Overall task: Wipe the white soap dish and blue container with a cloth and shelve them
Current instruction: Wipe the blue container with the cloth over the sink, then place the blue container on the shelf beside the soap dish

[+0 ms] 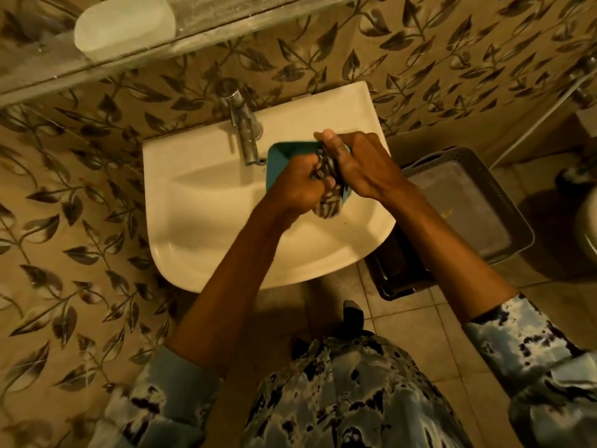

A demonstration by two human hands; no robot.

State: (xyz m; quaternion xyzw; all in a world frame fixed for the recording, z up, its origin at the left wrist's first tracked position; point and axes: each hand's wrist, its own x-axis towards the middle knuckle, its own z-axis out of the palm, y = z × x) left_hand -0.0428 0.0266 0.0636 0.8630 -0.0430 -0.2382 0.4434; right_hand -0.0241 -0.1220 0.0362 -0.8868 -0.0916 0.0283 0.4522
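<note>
Over the white sink [206, 202] I hold a blue container [284, 155], open side facing me. My right hand [358, 166] grips its right rim, fingers curled over the edge. My left hand [298, 185] grips a patterned black-and-white cloth [329, 202] bunched inside the container, its loose end hanging below. Both hands hide most of the container. The white soap dish [126, 27] sits on the glass shelf [38, 72] at the upper left, above the sink.
A chrome tap [242, 124] stands just left of the container. A grey plastic basket [468, 202] sits on the floor right of the sink, a darker tray [397, 273] beneath it. Leaf-patterned tiles cover the wall; beige floor tiles lie below.
</note>
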